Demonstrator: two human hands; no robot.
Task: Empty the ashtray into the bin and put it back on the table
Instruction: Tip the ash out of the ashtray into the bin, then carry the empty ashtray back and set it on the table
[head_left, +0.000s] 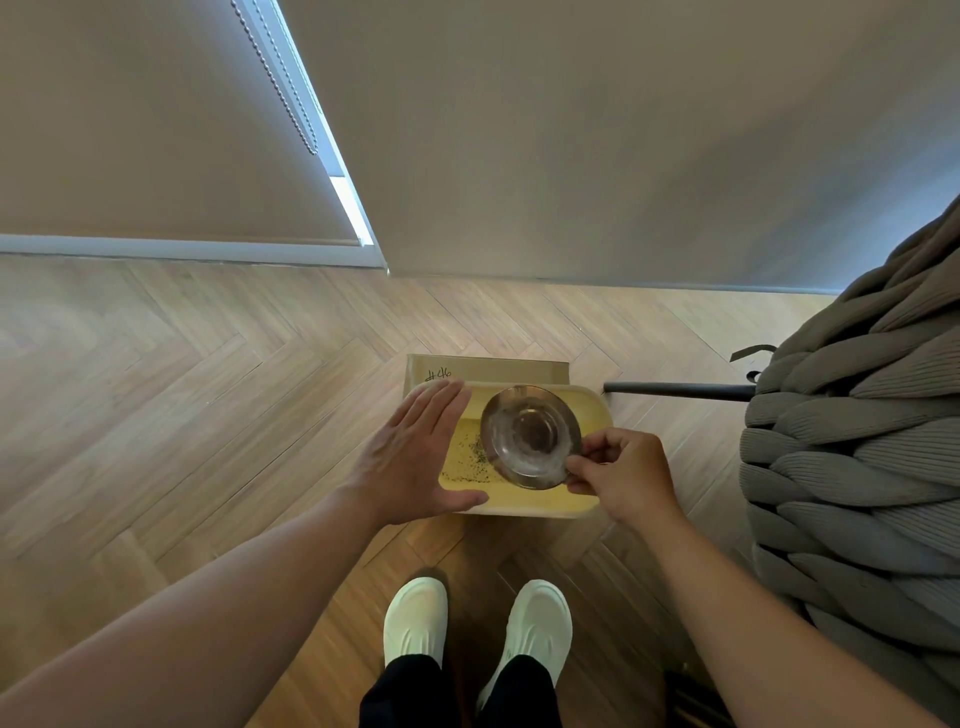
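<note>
A round clear glass ashtray (530, 436) hangs tilted over a yellow bin (592, 410) that stands on the wood floor. My right hand (621, 475) pinches the ashtray's near right rim between thumb and fingers. Dark ash specks (470, 460) lie on the bin's yellow bottom, left of the ashtray. My left hand (415, 452) is flat and open with fingers together, hovering over the bin's left edge beside the ashtray, holding nothing. No table is in view.
A cardboard box (488, 370) marked "#46" sits behind the bin. A chunky grey knitted pouf or chair (857, 447) with a dark metal leg (675, 389) fills the right. My white shoes (478, 629) stand just before the bin. Wall and blind lie ahead.
</note>
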